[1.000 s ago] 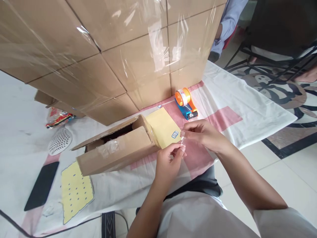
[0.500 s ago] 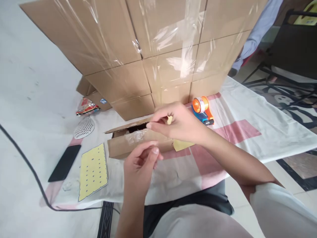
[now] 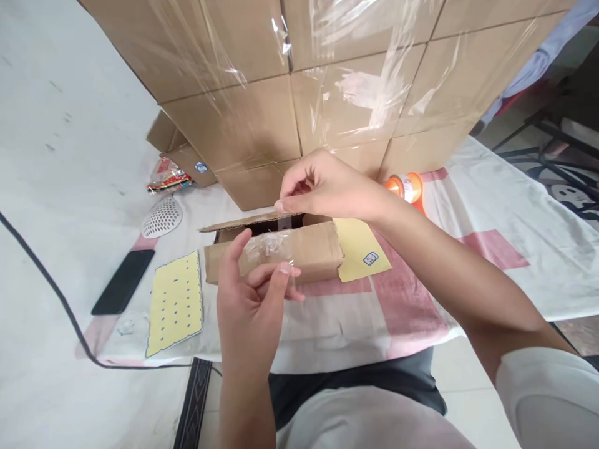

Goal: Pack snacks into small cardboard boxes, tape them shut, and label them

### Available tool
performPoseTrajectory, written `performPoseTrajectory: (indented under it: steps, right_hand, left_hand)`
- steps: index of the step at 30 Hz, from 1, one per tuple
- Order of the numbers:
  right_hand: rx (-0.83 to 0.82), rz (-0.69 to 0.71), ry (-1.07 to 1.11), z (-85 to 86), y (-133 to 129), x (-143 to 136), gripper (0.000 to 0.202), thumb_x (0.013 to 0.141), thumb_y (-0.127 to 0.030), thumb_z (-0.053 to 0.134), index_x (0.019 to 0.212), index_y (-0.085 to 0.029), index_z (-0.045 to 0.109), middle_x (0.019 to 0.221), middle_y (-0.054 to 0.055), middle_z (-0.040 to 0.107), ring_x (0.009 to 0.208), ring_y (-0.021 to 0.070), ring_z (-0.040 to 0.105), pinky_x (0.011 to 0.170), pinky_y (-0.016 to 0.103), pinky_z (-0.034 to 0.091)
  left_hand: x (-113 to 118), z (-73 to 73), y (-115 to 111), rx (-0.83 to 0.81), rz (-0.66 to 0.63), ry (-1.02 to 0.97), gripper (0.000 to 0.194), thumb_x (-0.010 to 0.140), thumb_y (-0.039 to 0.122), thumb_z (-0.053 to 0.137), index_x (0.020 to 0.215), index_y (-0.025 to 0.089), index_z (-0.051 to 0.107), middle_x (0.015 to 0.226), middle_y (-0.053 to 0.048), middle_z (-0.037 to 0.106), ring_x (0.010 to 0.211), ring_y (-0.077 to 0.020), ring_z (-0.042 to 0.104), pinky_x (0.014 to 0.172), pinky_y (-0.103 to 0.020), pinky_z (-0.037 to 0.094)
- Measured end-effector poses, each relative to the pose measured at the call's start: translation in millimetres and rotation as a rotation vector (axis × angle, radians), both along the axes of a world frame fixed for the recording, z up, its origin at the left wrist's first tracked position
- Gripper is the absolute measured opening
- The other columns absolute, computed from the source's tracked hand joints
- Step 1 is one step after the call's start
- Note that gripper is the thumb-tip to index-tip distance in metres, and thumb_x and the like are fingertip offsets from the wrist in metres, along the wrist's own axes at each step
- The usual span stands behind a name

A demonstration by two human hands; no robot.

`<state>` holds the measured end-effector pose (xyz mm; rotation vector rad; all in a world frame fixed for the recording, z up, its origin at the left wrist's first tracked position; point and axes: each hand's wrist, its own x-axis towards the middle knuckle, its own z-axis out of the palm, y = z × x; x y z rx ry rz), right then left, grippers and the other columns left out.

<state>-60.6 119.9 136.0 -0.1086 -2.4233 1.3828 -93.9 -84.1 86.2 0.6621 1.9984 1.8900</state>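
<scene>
A long brown cardboard box [image 3: 309, 252] lies on the table with its top flap partly raised and a dark gap along it. Crumpled clear tape [image 3: 269, 245] sticks to its near side. A thin strip of clear tape [image 3: 284, 223] runs between my two hands. My right hand [image 3: 322, 187] pinches its upper end above the flap. Near the box's front, my left hand [image 3: 257, 290] has thumb and middle finger together at the lower end, index finger raised. A yellow sheet [image 3: 358, 249] with a small blue print sticks out at the box's right end.
Large stacked cartons [image 3: 248, 118] wrapped in film stand behind. An orange tape dispenser [image 3: 407, 187] is partly behind my right arm. At left lie a yellow dotted card [image 3: 175, 302], a black phone [image 3: 124, 282], a white perforated piece [image 3: 162, 217] and a red packet [image 3: 168, 174]. A cable hangs far left.
My right hand has risen, and the tape strip between my hands now shows. My left index finger has lifted away from the thumb. The view has shifted, uncovering more of the yellow sheet.
</scene>
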Motion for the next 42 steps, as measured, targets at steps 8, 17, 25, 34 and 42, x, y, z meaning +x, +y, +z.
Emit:
performPoseTrajectory:
  steps: [8,17,25,34,42]
  right_hand:
    - [0.081,-0.086,0.004,10.1,14.4,2.9,0.019,0.086,-0.019,0.074,0.068,-0.019,0.068,0.066,-0.003,0.060,0.066,0.0102,0.052,0.057,0.027,0.039]
    - [0.083,0.033,-0.066,20.4,12.1,6.9,0.017,0.089,-0.025,0.076,0.074,-0.020,0.070,0.065,-0.003,0.061,0.062,0.0094,0.051,0.054,0.027,0.039]
    - [0.090,0.091,-0.011,48.9,-12.4,22.3,0.027,0.089,-0.020,0.075,0.065,-0.024,0.065,0.063,-0.002,0.061,0.062,0.0114,0.055,0.055,0.031,0.044]
    - [0.096,-0.012,-0.079,23.9,4.4,-1.5,0.023,0.090,-0.018,0.072,0.068,-0.020,0.065,0.063,-0.002,0.057,0.060,0.0108,0.051,0.053,0.029,0.037]
    - [-0.049,0.052,-0.298,-1.3,17.1,-13.3,0.021,0.087,-0.021,0.071,0.068,-0.018,0.064,0.059,-0.004,0.053,0.054,0.0086,0.042,0.049,0.027,0.030]
  left_hand:
    - [27.4,3.1,-0.7,0.009,-0.108,-0.276,0.032,0.093,0.024,0.064,0.125,0.026,0.056,0.057,0.011,0.063,0.035,-0.0061,0.048,0.047,-0.020,0.050]
    - [-4.2,-18.7,6.8,0.042,0.186,0.192,0.022,0.085,0.027,0.077,0.106,0.024,0.072,0.081,0.002,0.072,0.062,-0.0079,0.059,0.055,-0.020,0.046]
    - [-25.8,0.9,7.5,-0.173,-0.186,0.305,0.011,0.091,0.034,0.073,0.085,0.027,0.079,0.056,0.004,0.051,0.051,-0.0088,0.044,0.049,-0.023,0.038]
    - [1.2,3.9,10.2,-0.097,-0.048,-0.109,0.016,0.091,0.032,0.069,0.079,0.023,0.070,0.065,0.001,0.065,0.057,-0.0118,0.057,0.053,-0.024,0.044]
    - [13.9,1.1,17.8,-0.038,0.041,-0.302,0.054,0.089,0.029,0.071,0.137,0.028,0.047,0.065,0.007,0.067,0.057,-0.0111,0.063,0.054,-0.021,0.046]
